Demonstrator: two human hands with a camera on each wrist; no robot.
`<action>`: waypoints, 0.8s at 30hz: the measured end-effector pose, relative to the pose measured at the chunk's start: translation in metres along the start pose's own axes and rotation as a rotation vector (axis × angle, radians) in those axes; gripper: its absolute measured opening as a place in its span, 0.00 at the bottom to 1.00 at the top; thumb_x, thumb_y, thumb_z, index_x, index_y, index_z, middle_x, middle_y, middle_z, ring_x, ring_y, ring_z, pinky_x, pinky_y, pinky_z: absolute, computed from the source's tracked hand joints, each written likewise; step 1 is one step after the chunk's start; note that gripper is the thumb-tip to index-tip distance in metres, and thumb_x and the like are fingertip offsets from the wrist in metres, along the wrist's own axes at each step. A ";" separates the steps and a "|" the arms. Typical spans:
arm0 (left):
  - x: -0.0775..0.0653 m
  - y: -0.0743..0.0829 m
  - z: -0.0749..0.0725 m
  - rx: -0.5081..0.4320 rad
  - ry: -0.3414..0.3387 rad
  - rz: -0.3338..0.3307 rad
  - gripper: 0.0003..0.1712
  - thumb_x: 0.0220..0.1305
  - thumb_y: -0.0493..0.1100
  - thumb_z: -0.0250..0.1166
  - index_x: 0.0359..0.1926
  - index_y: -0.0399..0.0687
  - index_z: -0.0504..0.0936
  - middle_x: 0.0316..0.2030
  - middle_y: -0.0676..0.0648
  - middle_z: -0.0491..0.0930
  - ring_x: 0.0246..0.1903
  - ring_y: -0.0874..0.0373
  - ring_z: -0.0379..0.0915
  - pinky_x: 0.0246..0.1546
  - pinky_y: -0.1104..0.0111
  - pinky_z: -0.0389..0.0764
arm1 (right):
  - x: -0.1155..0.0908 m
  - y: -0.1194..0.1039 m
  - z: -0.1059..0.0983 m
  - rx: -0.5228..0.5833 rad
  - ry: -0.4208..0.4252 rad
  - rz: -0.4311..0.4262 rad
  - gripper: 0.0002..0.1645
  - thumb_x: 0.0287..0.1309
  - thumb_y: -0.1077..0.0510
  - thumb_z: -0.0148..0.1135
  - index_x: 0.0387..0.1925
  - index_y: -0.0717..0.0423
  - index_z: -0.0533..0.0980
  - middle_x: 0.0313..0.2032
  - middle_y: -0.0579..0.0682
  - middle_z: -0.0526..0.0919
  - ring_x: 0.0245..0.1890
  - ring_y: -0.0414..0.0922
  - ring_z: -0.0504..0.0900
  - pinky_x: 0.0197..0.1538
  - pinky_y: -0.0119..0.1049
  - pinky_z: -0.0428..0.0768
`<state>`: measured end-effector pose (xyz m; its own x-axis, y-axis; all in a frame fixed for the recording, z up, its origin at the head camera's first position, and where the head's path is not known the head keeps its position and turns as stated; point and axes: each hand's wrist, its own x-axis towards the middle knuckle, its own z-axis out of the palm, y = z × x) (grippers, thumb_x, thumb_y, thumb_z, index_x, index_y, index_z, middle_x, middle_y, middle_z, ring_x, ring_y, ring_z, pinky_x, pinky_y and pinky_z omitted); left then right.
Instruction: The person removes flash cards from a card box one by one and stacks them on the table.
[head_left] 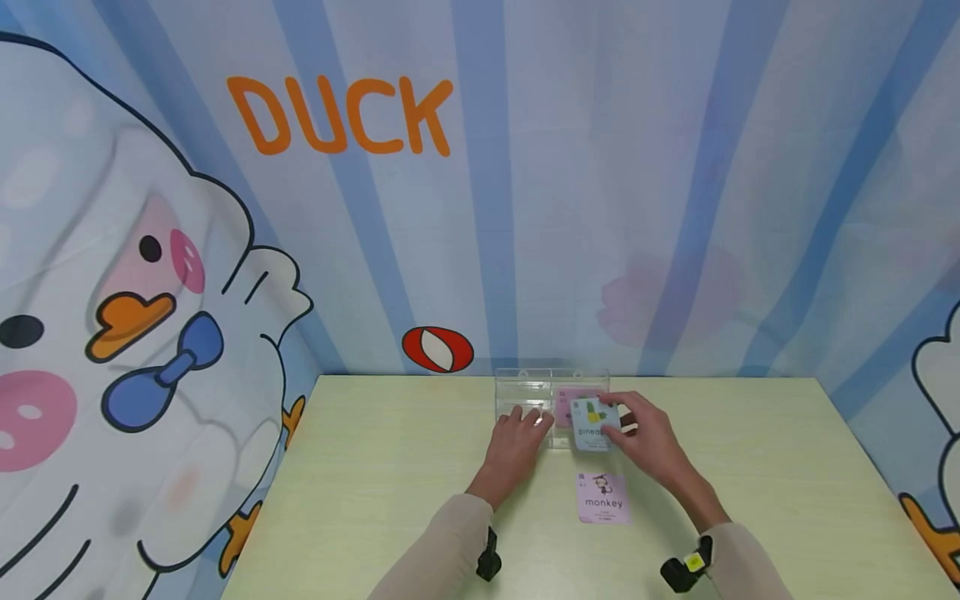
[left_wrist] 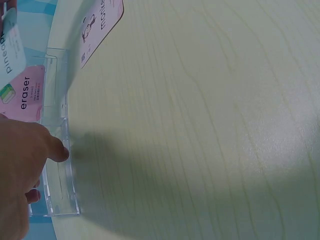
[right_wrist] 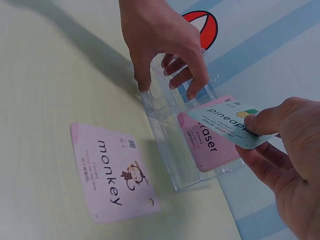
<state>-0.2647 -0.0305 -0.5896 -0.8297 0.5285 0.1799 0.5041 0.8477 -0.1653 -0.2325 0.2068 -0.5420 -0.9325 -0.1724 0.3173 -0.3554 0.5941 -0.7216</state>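
My right hand [head_left: 654, 437] pinches a pale blue pineapple card [head_left: 590, 422] by its right side, thumb on the printed face. The card is tilted in front of a pink eraser card [right_wrist: 216, 142], partly covering it. That eraser card leans in the right compartment of a clear plastic card holder [head_left: 522, 376]. My left hand [head_left: 516, 446] rests at the left compartment. Its thumb touches the front edge, and the loosely bent fingers reach over the inside, with a gap between them and the thumb in the right wrist view. A pink monkey card [head_left: 603, 500] lies face up on the table before the holder.
The pale wood-grain table [head_left: 390, 475] ends at a blue striped backdrop [head_left: 547, 192] just behind the holder. A printed duck covers the left side of the backdrop.
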 end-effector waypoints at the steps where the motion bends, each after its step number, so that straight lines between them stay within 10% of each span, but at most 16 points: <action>1: 0.000 0.000 0.000 0.002 -0.001 0.001 0.24 0.70 0.38 0.68 0.64 0.58 0.75 0.56 0.53 0.80 0.54 0.52 0.75 0.51 0.60 0.81 | -0.002 0.000 0.000 0.000 -0.004 0.001 0.27 0.60 0.70 0.71 0.60 0.60 0.78 0.54 0.60 0.81 0.38 0.49 0.85 0.40 0.40 0.85; 24: 0.000 0.000 0.002 -0.003 0.020 0.000 0.24 0.69 0.37 0.67 0.62 0.58 0.75 0.55 0.53 0.81 0.52 0.53 0.75 0.50 0.59 0.81 | -0.045 0.010 0.010 0.070 -0.145 0.160 0.26 0.58 0.69 0.72 0.58 0.61 0.78 0.53 0.60 0.81 0.37 0.44 0.84 0.37 0.33 0.84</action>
<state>-0.2651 -0.0307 -0.5919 -0.8246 0.5293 0.1995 0.5050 0.8478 -0.1619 -0.1951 0.2125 -0.5702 -0.9749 -0.1949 0.1072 -0.2012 0.5677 -0.7983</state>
